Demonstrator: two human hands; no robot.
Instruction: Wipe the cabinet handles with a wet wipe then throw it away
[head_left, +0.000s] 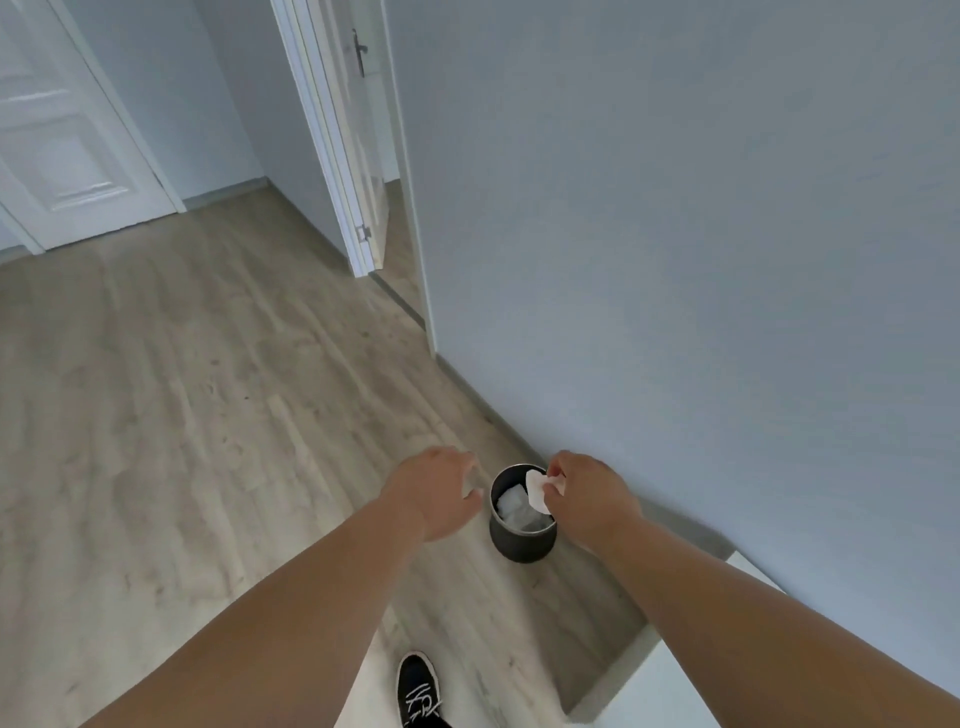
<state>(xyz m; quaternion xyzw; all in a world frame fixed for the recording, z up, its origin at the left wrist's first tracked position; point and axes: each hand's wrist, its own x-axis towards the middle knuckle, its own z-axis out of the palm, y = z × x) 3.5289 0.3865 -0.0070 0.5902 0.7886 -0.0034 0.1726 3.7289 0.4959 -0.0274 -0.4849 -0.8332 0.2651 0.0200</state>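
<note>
Pinching: right hand (592, 499) grip closed on crumpled white wet wipe (536, 492), over rim of small dark round bin (519, 545); left hand (441, 491) spread, empty. Risk: damp wipe may cling to fingers, drop outside bin.

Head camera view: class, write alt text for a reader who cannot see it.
The person's right hand pinches a crumpled white wet wipe over a small round dark waste bin on a pale wooden floor beside a grey wall. The left hand hovers open beside the bin.
</note>
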